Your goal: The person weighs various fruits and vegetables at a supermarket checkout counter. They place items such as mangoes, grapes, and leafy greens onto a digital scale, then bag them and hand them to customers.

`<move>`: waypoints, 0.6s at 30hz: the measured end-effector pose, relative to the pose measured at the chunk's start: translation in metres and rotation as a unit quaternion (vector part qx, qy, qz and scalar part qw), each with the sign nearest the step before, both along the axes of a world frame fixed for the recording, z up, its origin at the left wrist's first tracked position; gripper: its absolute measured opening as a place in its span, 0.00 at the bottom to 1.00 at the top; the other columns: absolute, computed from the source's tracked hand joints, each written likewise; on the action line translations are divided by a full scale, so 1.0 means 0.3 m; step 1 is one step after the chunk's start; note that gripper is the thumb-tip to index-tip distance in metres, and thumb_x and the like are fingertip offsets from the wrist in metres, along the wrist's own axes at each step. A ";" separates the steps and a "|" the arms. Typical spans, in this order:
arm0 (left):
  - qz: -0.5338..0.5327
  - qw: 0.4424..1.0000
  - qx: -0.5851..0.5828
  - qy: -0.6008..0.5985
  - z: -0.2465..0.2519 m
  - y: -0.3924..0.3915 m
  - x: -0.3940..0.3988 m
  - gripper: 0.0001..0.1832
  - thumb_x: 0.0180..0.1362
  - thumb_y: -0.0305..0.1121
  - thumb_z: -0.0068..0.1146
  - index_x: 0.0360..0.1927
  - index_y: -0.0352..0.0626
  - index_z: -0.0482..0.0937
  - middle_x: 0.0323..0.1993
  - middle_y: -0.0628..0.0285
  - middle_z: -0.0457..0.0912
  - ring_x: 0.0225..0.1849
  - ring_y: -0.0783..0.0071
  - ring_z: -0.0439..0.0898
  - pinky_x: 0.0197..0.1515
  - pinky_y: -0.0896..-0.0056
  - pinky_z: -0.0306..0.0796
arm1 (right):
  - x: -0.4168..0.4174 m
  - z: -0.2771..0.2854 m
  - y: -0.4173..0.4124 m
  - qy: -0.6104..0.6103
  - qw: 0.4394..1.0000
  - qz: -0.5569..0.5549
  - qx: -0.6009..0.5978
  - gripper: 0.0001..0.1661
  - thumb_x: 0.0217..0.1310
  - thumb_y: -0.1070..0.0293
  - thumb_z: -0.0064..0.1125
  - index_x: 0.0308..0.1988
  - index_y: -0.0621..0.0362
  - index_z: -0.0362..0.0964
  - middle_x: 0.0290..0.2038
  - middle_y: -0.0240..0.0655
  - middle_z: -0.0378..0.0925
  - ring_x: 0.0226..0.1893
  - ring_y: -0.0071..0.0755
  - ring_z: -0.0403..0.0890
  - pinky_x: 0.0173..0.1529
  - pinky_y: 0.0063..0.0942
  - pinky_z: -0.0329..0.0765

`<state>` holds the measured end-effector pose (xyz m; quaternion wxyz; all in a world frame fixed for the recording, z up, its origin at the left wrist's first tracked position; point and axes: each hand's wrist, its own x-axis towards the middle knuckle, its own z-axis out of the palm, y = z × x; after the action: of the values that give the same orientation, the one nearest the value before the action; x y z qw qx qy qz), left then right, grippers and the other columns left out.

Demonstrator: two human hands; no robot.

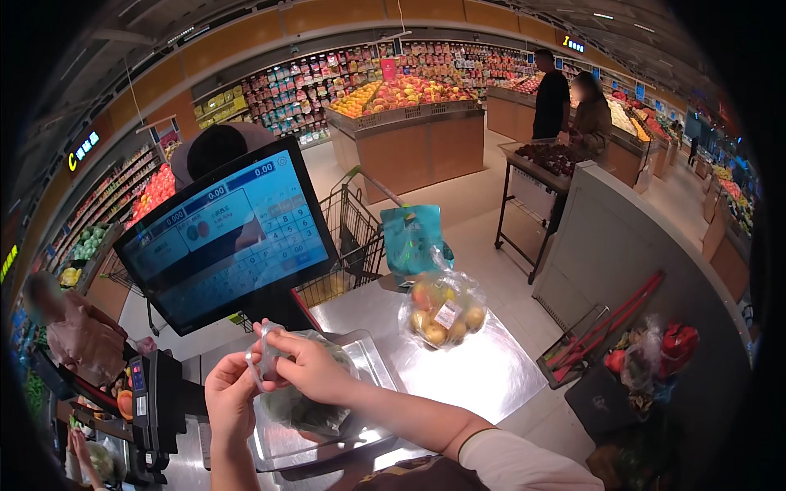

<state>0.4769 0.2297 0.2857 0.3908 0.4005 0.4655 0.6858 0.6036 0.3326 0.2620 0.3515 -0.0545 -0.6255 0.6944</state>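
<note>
My left hand (230,390) and my right hand (316,368) meet above a metal scale tray (376,356). Between their fingers is the gathered, twisted neck of a clear plastic bag (307,414). Dark green produce fills the bag, which rests on the tray; my right hand and forearm cover part of it, so its exact kind is hard to tell. Beyond the tray to the right, a knotted clear bag of yellow and reddish round fruit (445,316) with a printed label sits on the steel counter (485,383).
A touchscreen display (227,236) stands behind the tray, with a person beyond it. A teal bag (414,242) stands at the counter's far edge near a shopping cart (350,236). At left is a black label printer (163,411); at right, a grey partition (620,239).
</note>
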 end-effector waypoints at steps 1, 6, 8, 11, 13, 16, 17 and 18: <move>-0.021 0.999 -0.023 0.019 0.005 -0.003 0.001 0.09 0.53 0.21 0.55 0.38 0.32 0.75 0.41 0.50 0.79 0.30 0.73 0.80 0.34 0.75 0.77 | -0.019 -0.002 -0.007 0.019 0.999 -0.017 0.040 0.27 0.61 0.75 0.43 0.61 0.58 0.56 0.43 0.32 0.69 0.36 0.17 0.74 0.40 0.17 0.74; -0.044 0.998 -0.013 0.033 0.007 -0.010 0.009 0.08 0.48 0.19 0.59 0.32 0.34 0.73 0.32 0.57 0.78 0.30 0.74 0.78 0.38 0.76 0.72 | -0.020 -0.026 0.015 -0.027 0.983 -0.092 0.157 0.18 0.54 0.71 0.57 0.45 0.64 0.69 0.29 0.27 0.68 0.27 0.18 0.71 0.32 0.21 0.70; 0.021 0.999 0.004 0.033 0.004 -0.006 0.053 0.13 0.43 0.17 0.60 0.25 0.41 0.66 0.24 0.66 0.72 0.27 0.81 0.71 0.35 0.82 0.66 | -0.015 -0.076 0.044 -0.016 0.949 -0.168 0.267 0.11 0.48 0.70 0.62 0.33 0.63 0.71 0.26 0.25 0.66 0.21 0.15 0.66 0.25 0.18 0.64; 0.100 0.991 0.016 0.089 -0.115 -0.037 -0.101 0.17 0.42 0.16 0.57 0.22 0.46 0.60 0.21 0.70 0.66 0.24 0.85 0.63 0.31 0.84 0.61 | 0.067 -0.133 0.069 -0.066 0.979 -0.155 0.117 0.13 0.44 0.68 0.61 0.27 0.65 0.69 0.24 0.36 0.70 0.23 0.28 0.71 0.29 0.23 0.67; 0.132 0.986 -0.046 0.092 -0.208 -0.021 -0.142 0.18 0.40 0.15 0.54 0.20 0.48 0.58 0.19 0.72 0.62 0.22 0.86 0.60 0.29 0.84 0.57 | 0.097 -0.273 0.118 -0.094 0.983 -0.155 -0.032 0.12 0.45 0.67 0.62 0.24 0.63 0.67 0.23 0.32 0.69 0.20 0.27 0.68 0.27 0.23 0.66; 0.168 0.983 -0.033 0.060 -0.357 0.004 -0.161 0.17 0.39 0.16 0.53 0.19 0.49 0.58 0.19 0.72 0.63 0.22 0.84 0.61 0.29 0.84 0.58 | 0.104 -0.351 0.085 -0.085 0.964 -0.251 0.022 0.13 0.45 0.66 0.63 0.21 0.60 0.67 0.22 0.27 0.69 0.33 0.27 0.68 0.37 0.24 0.66; 0.174 0.984 -0.018 0.041 -0.371 0.017 -0.146 0.17 0.40 0.15 0.54 0.20 0.48 0.60 0.19 0.72 0.63 0.23 0.84 0.62 0.30 0.84 0.59 | 0.106 -0.368 0.086 -0.066 0.955 -0.285 0.041 0.13 0.45 0.66 0.64 0.21 0.59 0.68 0.21 0.27 0.69 0.36 0.27 0.68 0.39 0.25 0.66; 0.172 0.984 -0.001 0.035 -0.397 0.027 -0.140 0.16 0.42 0.16 0.54 0.21 0.48 0.60 0.19 0.72 0.64 0.23 0.84 0.62 0.31 0.84 0.60 | 0.112 -0.382 0.093 -0.065 0.960 -0.272 0.025 0.14 0.43 0.65 0.66 0.20 0.57 0.68 0.31 0.32 0.72 0.44 0.31 0.65 0.48 0.27 0.63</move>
<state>0.4349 0.2379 0.1666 0.2503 0.3378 0.5417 0.7278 0.6371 0.3606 0.1473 0.4872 -0.2588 -0.6256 0.5516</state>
